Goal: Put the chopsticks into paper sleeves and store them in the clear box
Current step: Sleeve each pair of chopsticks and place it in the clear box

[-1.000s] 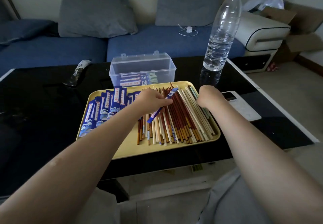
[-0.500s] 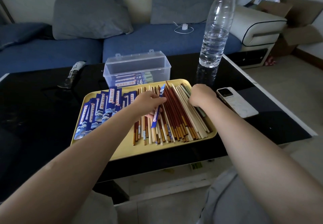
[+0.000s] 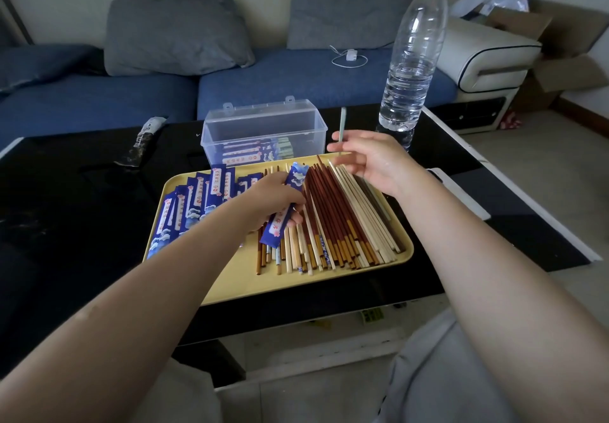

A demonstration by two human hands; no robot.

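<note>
Roughly central on dark surface (image 3: 82,191): yellow tray (image 3: 230,290) of loose chopsticks (image 3: 333,218); clear box (image 3: 263,126) just behind. Left hand (image 3: 273,201), fingers clamped on blue sleeve (image 3: 283,215). Right hand (image 3: 372,162), pinching pale chopstick (image 3: 342,126) upright. Risk: light pinch, stick slipping or missing the narrow sleeve mouth.

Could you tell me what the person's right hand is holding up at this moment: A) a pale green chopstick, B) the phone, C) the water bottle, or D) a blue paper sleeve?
A: the right hand pinches a pale green chopstick upright above the yellow tray, while the left hand holds the blue paper sleeve.
</note>
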